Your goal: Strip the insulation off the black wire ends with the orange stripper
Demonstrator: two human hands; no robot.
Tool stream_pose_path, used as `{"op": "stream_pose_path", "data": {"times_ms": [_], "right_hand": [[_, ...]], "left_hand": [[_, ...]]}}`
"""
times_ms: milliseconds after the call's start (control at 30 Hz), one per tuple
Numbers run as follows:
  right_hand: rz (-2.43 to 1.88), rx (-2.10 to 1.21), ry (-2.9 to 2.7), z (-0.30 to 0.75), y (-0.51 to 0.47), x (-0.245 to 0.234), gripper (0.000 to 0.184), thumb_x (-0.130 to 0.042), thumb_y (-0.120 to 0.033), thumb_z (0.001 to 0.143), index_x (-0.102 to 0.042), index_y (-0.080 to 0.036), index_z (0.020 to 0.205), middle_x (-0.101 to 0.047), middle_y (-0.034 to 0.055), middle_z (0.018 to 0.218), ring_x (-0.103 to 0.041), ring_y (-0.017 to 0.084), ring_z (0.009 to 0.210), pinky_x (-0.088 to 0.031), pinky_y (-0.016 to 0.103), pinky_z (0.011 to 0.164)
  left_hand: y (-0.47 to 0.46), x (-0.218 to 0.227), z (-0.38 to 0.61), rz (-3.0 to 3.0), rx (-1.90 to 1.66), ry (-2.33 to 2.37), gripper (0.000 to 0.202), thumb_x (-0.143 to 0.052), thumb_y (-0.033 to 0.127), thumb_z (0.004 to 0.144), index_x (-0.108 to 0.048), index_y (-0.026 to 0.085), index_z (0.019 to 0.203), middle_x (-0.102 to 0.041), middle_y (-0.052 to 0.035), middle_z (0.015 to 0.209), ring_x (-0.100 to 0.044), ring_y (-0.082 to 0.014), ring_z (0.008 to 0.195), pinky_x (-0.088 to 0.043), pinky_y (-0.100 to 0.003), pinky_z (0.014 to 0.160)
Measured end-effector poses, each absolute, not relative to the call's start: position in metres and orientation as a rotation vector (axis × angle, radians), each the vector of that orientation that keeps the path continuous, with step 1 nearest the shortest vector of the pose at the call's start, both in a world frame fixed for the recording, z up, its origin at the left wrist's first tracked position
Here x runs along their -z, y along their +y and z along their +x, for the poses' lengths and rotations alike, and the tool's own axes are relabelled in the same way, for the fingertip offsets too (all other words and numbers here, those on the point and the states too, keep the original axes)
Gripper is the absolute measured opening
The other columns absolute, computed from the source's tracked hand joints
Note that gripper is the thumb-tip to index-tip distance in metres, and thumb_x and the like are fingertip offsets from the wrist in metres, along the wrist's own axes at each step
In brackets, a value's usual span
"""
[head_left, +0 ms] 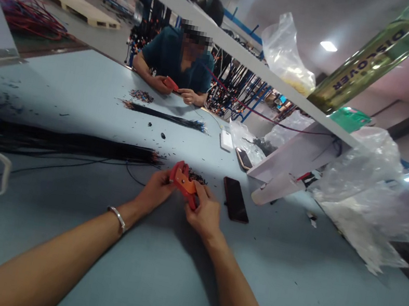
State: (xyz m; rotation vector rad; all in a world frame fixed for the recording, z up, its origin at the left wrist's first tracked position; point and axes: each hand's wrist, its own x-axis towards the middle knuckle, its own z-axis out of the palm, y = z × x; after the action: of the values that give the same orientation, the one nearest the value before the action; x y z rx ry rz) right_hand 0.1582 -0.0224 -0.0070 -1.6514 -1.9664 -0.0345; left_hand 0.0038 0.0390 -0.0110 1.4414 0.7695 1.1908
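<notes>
Forearms (63, 255): nearest to us, bare and smooth, reaching in from below and converging over the table.
Bracelet (117, 218): a narrow, shiny, silver-coloured band around the left wrist.
Table (284, 283): we see a flat, matt, pale blue-grey top, sprinkled with tiny dark bits.
Wires (71, 144): a long, thick sheaf of thin black strands, lying to the left; its right-hand ends show reddish and sit just beside the left hand.
Thinner bundle (167, 116): black too, straight, farther back, with frayed-looking coloured ends.
Scraps (199, 177): a loose little heap of dark snippets, just beyond the tool.
Phone (236, 199): a slim, dark, glossy slab, lying flat to the right of the right hand, apart from it.
Bags (365, 160): thin, crinkled, clear plastic at our right.
Tool (183, 181): red and orange, hard and smooth-looking, with a blocky head and slim handles; it sits between the two hands, head towards the left one.
Right hand (206, 211): closed around the handles.
Left hand (156, 188): fingers drawn together at the head; we cannot tell whether they pinch anything.
Co-worker (162, 53): opposite us, in a dark teal top, holding a red tool (171, 84).
</notes>
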Motion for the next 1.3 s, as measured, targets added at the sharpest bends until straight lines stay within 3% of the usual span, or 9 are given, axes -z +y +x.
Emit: {"op": "stream_pose_path", "data": {"times_ms": [167,300,533,933,1133,1300], "right_hand": [[-1.63,-0.001,-1.946,0.159,-0.022,0.008,0.053,-0.057,-0.021,0.072,-0.053,-0.015,0.125,-0.062,0.0128,0.11,-0.061,0.026,0.095,-0.051,0.036,0.083],[-1.637,-0.001,-1.942,0.159,-0.022,0.008,0.053,-0.057,-0.02,0.072,-0.053,-0.015,0.125,-0.063,0.0129,0.108,-0.062,0.026,0.094,-0.052,0.037,0.082],[-1.637,0.004,-1.936,0.16,-0.021,0.009,0.054,-0.057,-0.02,0.07,-0.054,-0.014,0.124,-0.063,0.0138,0.109,-0.062,0.027,0.094,-0.052,0.038,0.082],[-1.627,-0.014,-1.945,0.158,-0.02,0.006,0.053,-0.056,-0.018,0.066,-0.056,-0.014,0.119,-0.064,0.0145,0.109,-0.064,0.027,0.095,-0.052,0.038,0.084],[-1.747,0.012,-1.973,0.154,-0.02,0.001,0.045,-0.055,-0.019,0.068,-0.059,-0.015,0.112,-0.068,0.012,0.099,-0.066,0.025,0.081,-0.051,0.033,0.073],[-1.84,0.047,-2.013,0.152,-0.023,-0.006,0.039,-0.055,-0.018,0.069,-0.06,-0.017,0.108,-0.069,0.01,0.093,-0.065,0.023,0.075,-0.049,0.03,0.068]], "left_hand": [[0.037,0.007,0.002,1.445,-1.151,0.77,0.014,-0.06,0.024,0.074,-0.068,0.012,0.076,-0.063,0.0,0.063,-0.052,-0.011,0.059,-0.042,-0.022,0.06],[0.037,0.006,0.002,1.424,-1.142,0.78,0.012,-0.059,0.022,0.072,-0.066,0.013,0.068,-0.057,0.0021,0.056,-0.046,-0.0093,0.054,-0.037,-0.02,0.055],[0.035,-0.001,0.002,1.39,-1.137,0.763,0.012,-0.06,0.019,0.067,-0.069,0.013,0.071,-0.062,0.0005,0.06,-0.049,-0.0105,0.057,-0.04,-0.022,0.059],[0.036,0.002,0.003,1.428,-1.109,0.83,0.016,-0.059,0.023,0.07,-0.059,0.014,0.057,-0.047,0.004,0.049,-0.038,-0.0081,0.049,-0.031,-0.02,0.049],[0.036,0.003,0.003,1.422,-1.101,0.836,0.019,-0.059,0.026,0.07,-0.056,0.015,0.055,-0.046,0.004,0.048,-0.037,-0.0077,0.048,-0.03,-0.02,0.048],[0.034,-0.002,0.003,1.395,-1.126,0.806,0.016,-0.061,0.024,0.069,-0.059,0.015,0.056,-0.053,0.0032,0.051,-0.044,-0.0093,0.052,-0.038,-0.021,0.054]]}}
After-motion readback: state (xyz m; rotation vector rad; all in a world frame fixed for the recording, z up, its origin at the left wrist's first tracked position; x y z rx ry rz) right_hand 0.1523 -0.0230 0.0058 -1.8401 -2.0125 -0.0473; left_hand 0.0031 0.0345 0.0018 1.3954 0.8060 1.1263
